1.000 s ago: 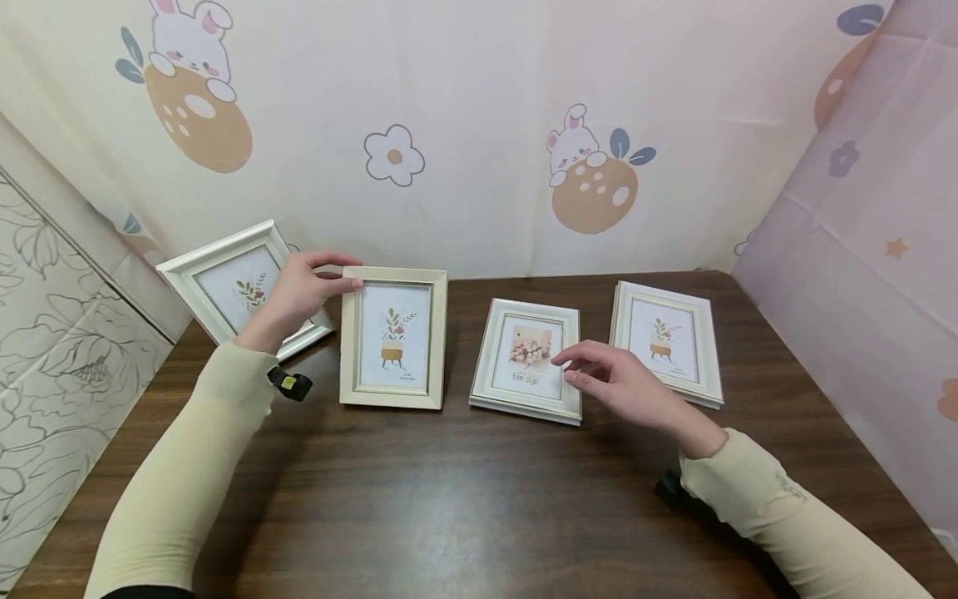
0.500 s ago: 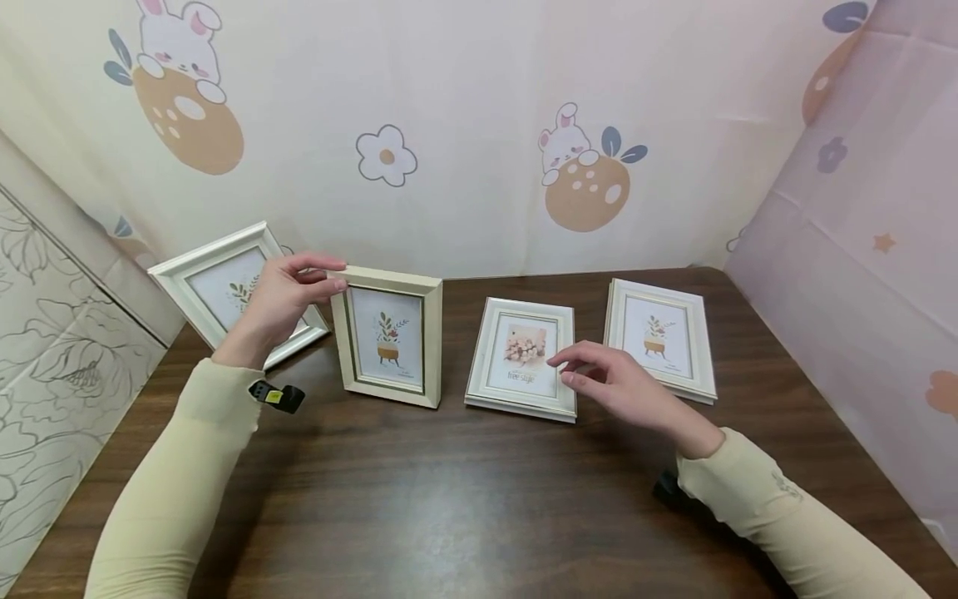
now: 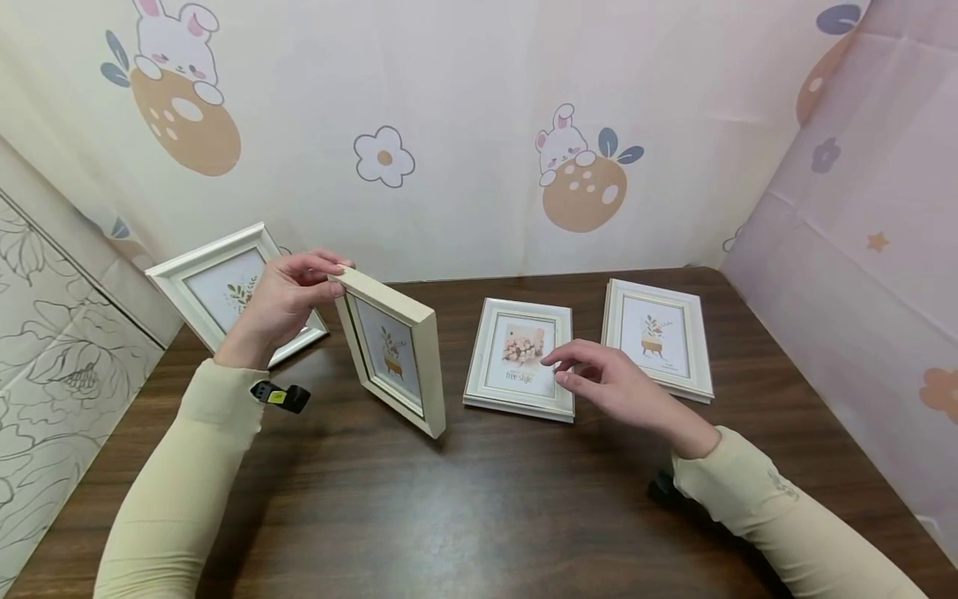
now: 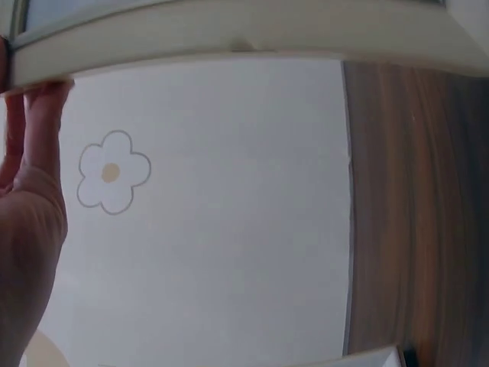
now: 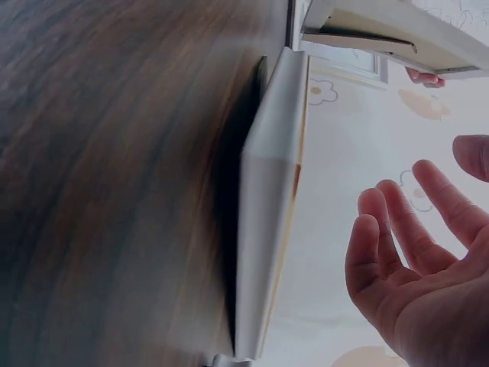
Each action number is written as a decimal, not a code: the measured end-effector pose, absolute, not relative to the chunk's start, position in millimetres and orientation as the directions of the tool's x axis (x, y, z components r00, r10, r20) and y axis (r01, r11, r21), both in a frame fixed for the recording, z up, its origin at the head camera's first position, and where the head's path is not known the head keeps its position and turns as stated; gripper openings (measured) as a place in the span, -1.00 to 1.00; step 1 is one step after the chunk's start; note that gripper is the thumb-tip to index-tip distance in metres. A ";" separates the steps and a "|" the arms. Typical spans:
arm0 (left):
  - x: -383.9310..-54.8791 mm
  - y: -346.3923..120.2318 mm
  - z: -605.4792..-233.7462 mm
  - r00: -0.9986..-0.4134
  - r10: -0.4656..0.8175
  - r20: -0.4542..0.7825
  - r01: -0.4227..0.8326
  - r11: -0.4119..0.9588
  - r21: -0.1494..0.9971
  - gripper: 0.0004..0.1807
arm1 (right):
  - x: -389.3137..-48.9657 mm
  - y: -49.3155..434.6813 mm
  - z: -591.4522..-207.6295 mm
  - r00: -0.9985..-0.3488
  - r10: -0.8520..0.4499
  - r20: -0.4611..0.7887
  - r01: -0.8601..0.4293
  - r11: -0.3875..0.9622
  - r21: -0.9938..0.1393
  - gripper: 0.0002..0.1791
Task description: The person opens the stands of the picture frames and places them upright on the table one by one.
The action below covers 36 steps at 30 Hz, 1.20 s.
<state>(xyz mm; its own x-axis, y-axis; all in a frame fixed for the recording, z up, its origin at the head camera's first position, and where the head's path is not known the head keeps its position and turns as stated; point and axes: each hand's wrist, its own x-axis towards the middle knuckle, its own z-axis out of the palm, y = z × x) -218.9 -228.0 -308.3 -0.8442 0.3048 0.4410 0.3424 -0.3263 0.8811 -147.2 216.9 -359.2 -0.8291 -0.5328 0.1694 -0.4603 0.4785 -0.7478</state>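
Note:
My left hand (image 3: 280, 304) pinches a cream picture frame (image 3: 392, 358) at its top left corner. The frame is upright and turned, with its right side edge facing me; I cannot tell whether its lower edge touches the table. In the left wrist view, one side of the cream frame (image 4: 252, 65) crosses the top, above the hand (image 4: 30, 222). My right hand (image 3: 621, 387) hovers with relaxed fingers by a white frame (image 3: 486, 362) showing a "free style" flower picture. That hand (image 5: 435, 275) holds nothing in the right wrist view.
Behind my left hand, a silvery-white frame (image 3: 202, 270) leans tilted at the back left. Another white frame (image 3: 703, 349) with a plant picture lies at the right. The dark wooden table (image 3: 464, 516) meets a printed curtain (image 3: 464, 100) at the back.
The cream frame has swung from facing me to an angle, its right side coming nearer, while my left hand keeps its corner. The right hand has hardly moved.

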 end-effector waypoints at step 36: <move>-220.3 -182.6 -311.6 -0.562 0.502 0.658 0.065 -0.766 0.640 -0.85 | -121.2 159.7 -376.8 -0.658 -0.707 0.259 -0.613 0.304 -0.729 -0.77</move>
<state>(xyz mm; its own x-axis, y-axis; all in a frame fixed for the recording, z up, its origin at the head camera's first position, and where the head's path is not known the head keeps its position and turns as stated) -220.3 -182.6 -311.6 -0.5618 0.5020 0.6576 0.0651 -0.7656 0.6400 -121.2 159.7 -376.8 -0.6585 -0.7068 0.2586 -0.6129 0.3042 -0.7292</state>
